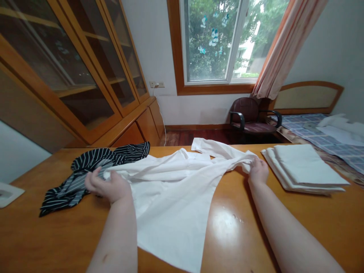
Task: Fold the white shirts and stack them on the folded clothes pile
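A white long-sleeved shirt (173,204) lies spread on the wooden table, its upper part stretched between my two hands. My right hand (258,171) is closed on the cloth at the shirt's right side, bunching it into folds. One white sleeve (213,147) extends beyond it toward the table's far edge. At the left end, my left hand (109,185) has the shirt's edge between thumb and fingers, with the fingers slightly blurred and loosely curled. Just behind that hand is a crumpled black garment with white stripes (93,159).
A stack of folded white cloth (307,167) sits at the table's (233,227) right side. A white object (10,194) is at the left edge. Beyond stand a glass-door cabinet (85,68), a dark red armchair (247,113) and a bed (327,129), with a window behind.
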A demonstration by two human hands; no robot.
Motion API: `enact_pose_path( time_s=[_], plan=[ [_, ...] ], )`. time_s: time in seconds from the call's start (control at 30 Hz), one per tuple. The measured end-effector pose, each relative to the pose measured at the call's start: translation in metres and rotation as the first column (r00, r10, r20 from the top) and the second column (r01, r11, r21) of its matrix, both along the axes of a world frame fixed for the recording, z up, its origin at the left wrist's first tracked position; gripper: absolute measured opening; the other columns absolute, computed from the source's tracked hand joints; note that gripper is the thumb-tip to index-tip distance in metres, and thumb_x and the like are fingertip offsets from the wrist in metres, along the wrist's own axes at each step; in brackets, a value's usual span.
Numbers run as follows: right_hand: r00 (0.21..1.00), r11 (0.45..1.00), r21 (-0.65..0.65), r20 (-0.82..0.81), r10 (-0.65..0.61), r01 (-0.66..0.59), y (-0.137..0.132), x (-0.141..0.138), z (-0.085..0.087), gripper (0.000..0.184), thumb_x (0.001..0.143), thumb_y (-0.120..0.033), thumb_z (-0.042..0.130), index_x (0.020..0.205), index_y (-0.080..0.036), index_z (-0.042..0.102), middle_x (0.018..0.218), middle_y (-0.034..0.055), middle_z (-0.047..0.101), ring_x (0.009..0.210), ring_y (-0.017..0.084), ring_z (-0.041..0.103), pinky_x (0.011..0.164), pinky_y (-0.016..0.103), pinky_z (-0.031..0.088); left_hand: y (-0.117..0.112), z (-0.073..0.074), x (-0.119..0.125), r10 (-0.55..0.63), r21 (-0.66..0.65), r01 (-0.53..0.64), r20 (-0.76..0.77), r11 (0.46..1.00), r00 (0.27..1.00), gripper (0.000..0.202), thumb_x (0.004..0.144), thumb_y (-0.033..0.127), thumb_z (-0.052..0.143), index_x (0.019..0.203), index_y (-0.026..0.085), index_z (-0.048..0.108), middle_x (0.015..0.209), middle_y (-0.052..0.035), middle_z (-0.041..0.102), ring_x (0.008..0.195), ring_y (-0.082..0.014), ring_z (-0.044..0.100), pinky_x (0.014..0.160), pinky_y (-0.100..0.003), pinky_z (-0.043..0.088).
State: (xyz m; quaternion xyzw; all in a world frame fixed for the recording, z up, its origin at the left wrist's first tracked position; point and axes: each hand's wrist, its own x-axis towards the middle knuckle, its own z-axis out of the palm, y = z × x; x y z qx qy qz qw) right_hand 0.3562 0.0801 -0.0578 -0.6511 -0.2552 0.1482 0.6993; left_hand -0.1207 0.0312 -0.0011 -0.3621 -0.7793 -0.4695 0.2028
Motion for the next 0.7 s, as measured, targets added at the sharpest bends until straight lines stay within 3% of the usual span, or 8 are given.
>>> enact_pose_path(
  time_s=[0.03, 0.1, 0.17, 0.23, 0.37, 0.47, 0.57, 0.7],
  plan=[
    [0.995, 1.000, -0.003, 0.093, -0.017, 0.018, -0.003, -0.003, 0.002, 0.030, 0.075, -0.047, 0.055, 0.081, -0.017, 0.058, 0.077, 0.0041, 0.061, 0.073, 0.019, 0.056, 0.068, 0.031, 0.044, -0.001, 0.003, 0.009, -0.042, 0.017, 0.043, -0.088, 0.999, 0.995, 0.037, 0.089, 0.030, 0.040, 0.120, 0.011, 0.047, 0.139, -0.0164, 0.035, 0.132, -0.0308, 0.028, 0.109, -0.050, 0.023],
    [0.970, 0.998, 0.057, 0.243, 0.010, -0.025, -0.008, -0.009, 0.006, 0.030, 0.076, -0.046, 0.055, 0.086, -0.017, 0.058, 0.091, 0.0070, 0.062, 0.086, 0.021, 0.057, 0.078, 0.034, 0.044, 0.000, 0.005, 0.026, -0.338, -0.178, 0.306, -0.197, 0.935, 0.920, 0.031, 0.087, 0.032, 0.045, 0.111, 0.018, 0.058, 0.133, -0.0103, 0.047, 0.131, -0.0273, 0.033, 0.110, -0.047, 0.023],
    [0.937, 0.981, 0.093, 0.323, 0.133, -0.171, -0.011, -0.015, 0.007, 0.030, 0.076, -0.046, 0.056, 0.087, -0.019, 0.058, 0.100, 0.0080, 0.062, 0.094, 0.022, 0.055, 0.083, 0.036, 0.042, 0.004, 0.001, 0.040, -0.654, -0.471, 0.536, -0.123, 0.701, 0.747, 0.031, 0.087, 0.032, 0.042, 0.109, 0.023, 0.062, 0.128, -0.0052, 0.055, 0.127, -0.0240, 0.039, 0.110, -0.042, 0.025],
    [0.877, 0.936, 0.023, 0.356, 0.322, -0.352, -0.012, -0.020, 0.006, 0.028, 0.075, -0.046, 0.058, 0.083, -0.019, 0.059, 0.095, 0.0074, 0.063, 0.091, 0.022, 0.056, 0.083, 0.036, 0.042, 0.009, -0.009, 0.051, -0.787, -0.662, 0.603, 0.031, 0.446, 0.616, 0.036, 0.086, 0.036, 0.044, 0.116, 0.025, 0.061, 0.132, -0.0029, 0.054, 0.125, -0.0225, 0.043, 0.108, -0.037, 0.028],
    [0.704, 0.783, -0.261, 0.344, 0.622, -0.564, -0.012, -0.026, 0.003, 0.042, 0.069, -0.045, 0.067, 0.104, -0.022, 0.060, 0.071, 0.0005, 0.061, 0.067, 0.018, 0.055, 0.068, 0.032, 0.042, 0.016, -0.031, 0.063, -0.754, -0.813, 0.549, 0.233, 0.196, 0.614, 0.060, 0.079, 0.043, 0.054, 0.136, 0.027, 0.044, 0.147, -0.0030, 0.036, 0.135, -0.0249, 0.030, 0.111, -0.040, 0.020],
    [0.656, 0.730, -0.456, 0.344, 0.672, -0.508, -0.010, -0.028, 0.002, 0.058, 0.062, -0.042, 0.074, 0.115, -0.026, 0.058, 0.059, -0.0039, 0.056, 0.055, 0.016, 0.049, 0.058, 0.029, 0.035, 0.017, -0.039, 0.064, -0.732, -0.838, 0.529, 0.275, 0.135, 0.623, 0.067, 0.079, 0.046, 0.053, 0.141, 0.029, 0.035, 0.151, -0.0022, 0.027, 0.140, -0.0256, 0.019, 0.113, -0.045, 0.012],
    [0.630, 0.742, -0.513, 0.417, 0.655, -0.432, -0.009, -0.030, 0.002, 0.032, 0.064, -0.038, 0.070, 0.093, -0.026, 0.066, 0.061, -0.0020, 0.056, 0.057, 0.016, 0.048, 0.057, 0.028, 0.033, 0.019, -0.041, 0.064, -0.711, -0.850, 0.499, 0.246, 0.169, 0.659, 0.073, 0.079, 0.050, 0.051, 0.144, 0.026, 0.030, 0.152, -0.0045, 0.023, 0.141, -0.0267, 0.016, 0.112, -0.047, 0.011],
    [0.716, 0.890, -0.351, 0.536, 0.447, -0.292, -0.008, -0.021, 0.002, 0.019, 0.072, -0.039, 0.058, 0.066, -0.020, 0.062, 0.069, 0.0026, 0.055, 0.070, 0.018, 0.050, 0.065, 0.030, 0.037, 0.022, -0.044, 0.063, -0.677, -0.861, 0.452, 0.189, 0.234, 0.711, 0.082, 0.078, 0.055, 0.050, 0.145, 0.014, 0.027, 0.152, -0.0107, 0.023, 0.141, -0.0282, 0.015, 0.112, -0.045, 0.013]
  ],
)
